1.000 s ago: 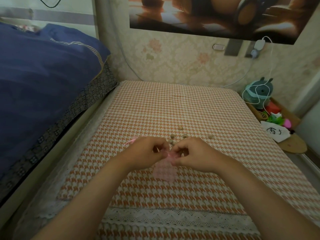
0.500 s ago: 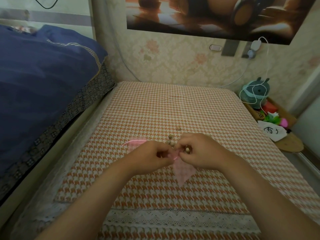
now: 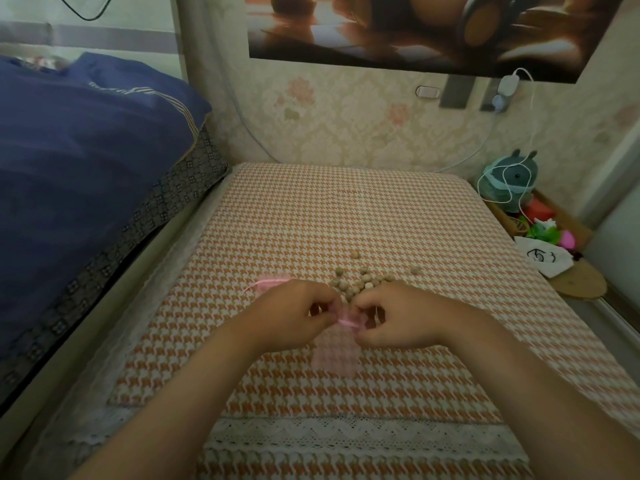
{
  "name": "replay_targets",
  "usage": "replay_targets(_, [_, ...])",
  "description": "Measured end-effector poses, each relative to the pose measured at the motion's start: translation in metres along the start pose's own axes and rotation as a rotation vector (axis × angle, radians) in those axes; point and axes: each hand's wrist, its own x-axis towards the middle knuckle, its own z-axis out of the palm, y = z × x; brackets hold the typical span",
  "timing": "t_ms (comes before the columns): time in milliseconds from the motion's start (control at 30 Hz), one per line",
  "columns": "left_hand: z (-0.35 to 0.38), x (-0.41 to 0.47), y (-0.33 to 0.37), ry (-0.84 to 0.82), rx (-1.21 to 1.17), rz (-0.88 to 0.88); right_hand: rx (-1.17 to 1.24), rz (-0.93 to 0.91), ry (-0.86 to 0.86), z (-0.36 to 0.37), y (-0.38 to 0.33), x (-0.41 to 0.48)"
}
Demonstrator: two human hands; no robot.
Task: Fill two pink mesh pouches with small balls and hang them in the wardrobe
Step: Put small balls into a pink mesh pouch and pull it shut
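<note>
2 hands pinch the mouth of 1 pink pouch (image 3: 334,355), left hand (image 3: 294,317) and right hand (image 3: 398,320) a side each. It has swung back flat toward the mattress's (image 3: 346,209) near edge; balls (image 3: 360,285) heap just beyond, the other pouch (image 3: 273,284) behind the left hand, so filling seems barely begun

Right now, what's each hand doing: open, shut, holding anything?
Left hand: closed, pinching the top of the pink mesh pouch.
Right hand: closed, pinching the same pouch's top from the other side.
</note>
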Motion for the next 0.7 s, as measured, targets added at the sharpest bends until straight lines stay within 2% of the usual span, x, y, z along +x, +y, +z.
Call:
replay_targets(100, [-0.002,0.001,0.008,-0.045,-0.029,0.014,-0.218,0.02,0.073,-0.003,0.006,-0.002])
replay_targets(233, [-0.004,-0.004,0.013,-0.032,-0.091,-0.042,-0.436,-0.061,0.209,-0.005,0.001,-0.002])
replay_targets(400, [-0.003,0.006,0.02,0.126,0.264,-0.261,-0.554,-0.269,0.428,0.002,0.0,-0.002])
replay_targets(500, [0.0,0.013,0.023,0.167,0.367,-0.306,-0.578,-0.303,0.402,0.005,-0.003,0.0])
replay_targets(567, [0.001,0.014,0.023,0.16,0.282,-0.348,-0.566,-0.269,0.349,0.007,-0.003,0.0])
replay_targets(700, [0.003,0.015,0.025,0.097,0.123,-0.348,-0.341,-0.11,0.286,0.012,0.0,-0.004])
